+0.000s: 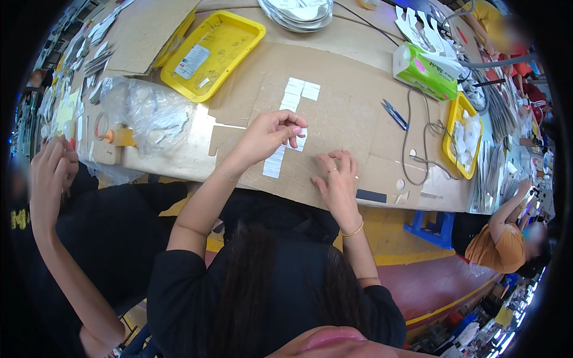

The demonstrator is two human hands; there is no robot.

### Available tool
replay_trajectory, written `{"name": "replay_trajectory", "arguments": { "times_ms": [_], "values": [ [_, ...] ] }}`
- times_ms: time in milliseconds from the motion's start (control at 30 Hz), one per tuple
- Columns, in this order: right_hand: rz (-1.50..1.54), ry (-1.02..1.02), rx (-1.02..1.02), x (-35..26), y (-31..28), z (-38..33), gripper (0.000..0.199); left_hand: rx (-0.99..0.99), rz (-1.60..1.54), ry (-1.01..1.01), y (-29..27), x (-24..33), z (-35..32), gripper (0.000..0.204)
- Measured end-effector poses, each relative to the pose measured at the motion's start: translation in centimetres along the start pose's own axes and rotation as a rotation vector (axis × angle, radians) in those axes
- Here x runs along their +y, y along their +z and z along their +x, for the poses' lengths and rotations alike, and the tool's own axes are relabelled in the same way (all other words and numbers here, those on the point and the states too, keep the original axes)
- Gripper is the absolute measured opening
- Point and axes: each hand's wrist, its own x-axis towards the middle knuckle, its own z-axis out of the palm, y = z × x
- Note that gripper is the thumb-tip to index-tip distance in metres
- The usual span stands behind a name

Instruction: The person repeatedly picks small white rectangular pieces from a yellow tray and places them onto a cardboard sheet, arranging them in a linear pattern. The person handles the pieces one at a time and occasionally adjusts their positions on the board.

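Small white rectangular labels (pixel 274 162) lie in two slanting columns on a brown cardboard sheet (pixel 352 113). Over these columns is my left hand (pixel 267 138), its thumb and fingertips pinched together beside a white label (pixel 303 132). Whether that label is between the fingers or lies on the sheet, I cannot make out. My right hand (pixel 340 182) rests near the front edge of the cardboard, right of the labels. Its fingers are loosely curved, the thumb stands apart, and nothing shows in it.
A yellow tray (pixel 253 45) holds a printed card. Plastic bags (pixel 143 110) and an orange-capped bottle (pixel 122 137) lie left. To the right are blue-handled snips (pixel 395 116), a cord (pixel 427 110), a green tissue pack (pixel 418 74) and another yellow tray (pixel 456 143). A co-worker's arm (pixel 57 209) is close at left.
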Motion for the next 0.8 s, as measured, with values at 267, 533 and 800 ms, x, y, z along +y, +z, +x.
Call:
{"name": "replay_trajectory", "arguments": {
  "times_ms": [267,533,800],
  "values": [
    [1.326,0.239,-0.045,-0.6,-1.5,2.2,0.012,-0.100,-0.129,0.056,2.1,2.5,-3.2,0.030],
    [1.465,0.200,-0.111,-1.3,-2.0,2.2,0.007,-0.072,-0.004,0.049,3.0,4.5,-5.6,0.038],
    [1.442,0.183,-0.157,-1.7,-2.6,1.9,0.007,-0.089,0.165,0.183,3.2,4.8,-6.1,0.044]
  ]
}}
